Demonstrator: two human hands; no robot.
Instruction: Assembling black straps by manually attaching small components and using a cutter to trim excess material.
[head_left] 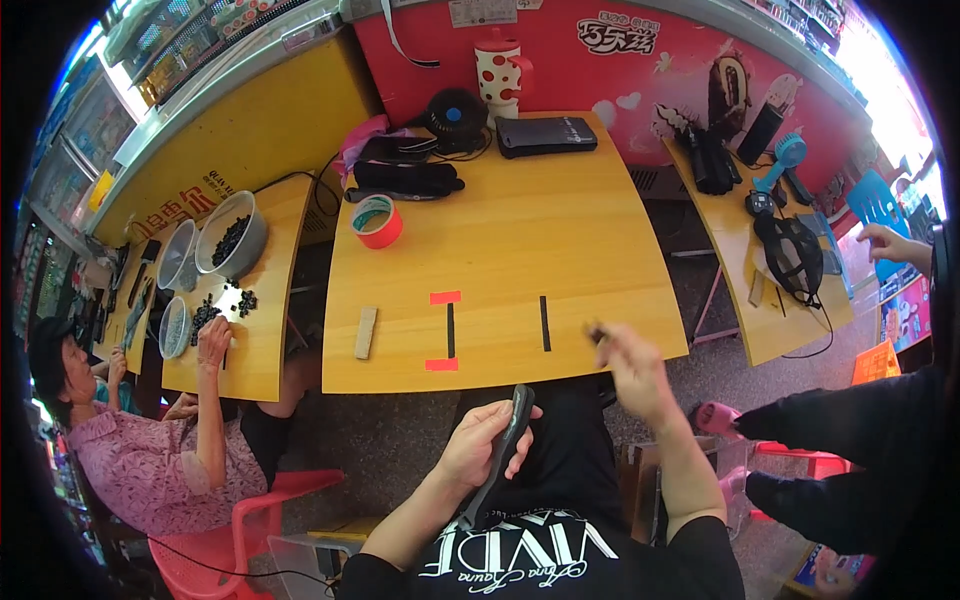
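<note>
My left hand [478, 446] is wrapped round a long, slim black object [507, 440], held tilted in front of my lap below the table's front edge; its exact kind I cannot make out. Over the table's front right part is my right hand [640, 375], blurred by motion, its fingers pinched on a small dark thing [597, 333]. Between the hands, a black strip [545, 323] lies on the wooden table [520, 245]. Left of it is another black strip [450, 330] with red tape [445, 297] across each end. Farther left lies a small wooden block [366, 333].
A red tape roll [378, 228] sits at the table's left. Behind are black pouches [405, 180], a fan [456, 118], a dotted tumbler [498, 78] and a dark case [546, 137]. A seated person [165, 455] handles small black pieces at the left table; another stands at right.
</note>
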